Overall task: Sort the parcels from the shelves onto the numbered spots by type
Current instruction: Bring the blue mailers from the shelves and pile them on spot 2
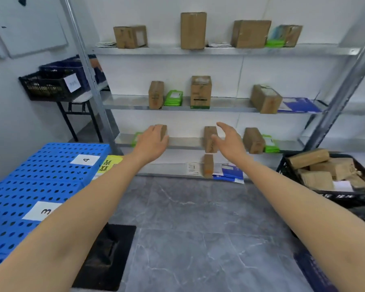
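Observation:
A metal shelf rack (198, 142) holds brown cardboard boxes, green pouches and blue-white envelopes on several levels. My left hand (152, 141) reaches the third shelf and grips a small brown box (163, 130), fingers over its top and thumb at its front. A green pouch (135, 139) lies just left of that hand. My right hand (229, 138) hovers open with spread fingers beside an upright brown box (209, 142), thumb near its right edge. Further right sit another brown box (253, 140) and a green pouch (271, 144). White labels 4 (85, 160) and 3 (42, 210) mark the blue platform.
The blue perforated platform (19, 186) fills the lower left. A black crate (346, 197) with brown parcels stands at the right. Dark crates (49, 87) sit on a small table at the back left. Grey marble floor (198, 228) lies between me and the rack, with a black mat (110, 256).

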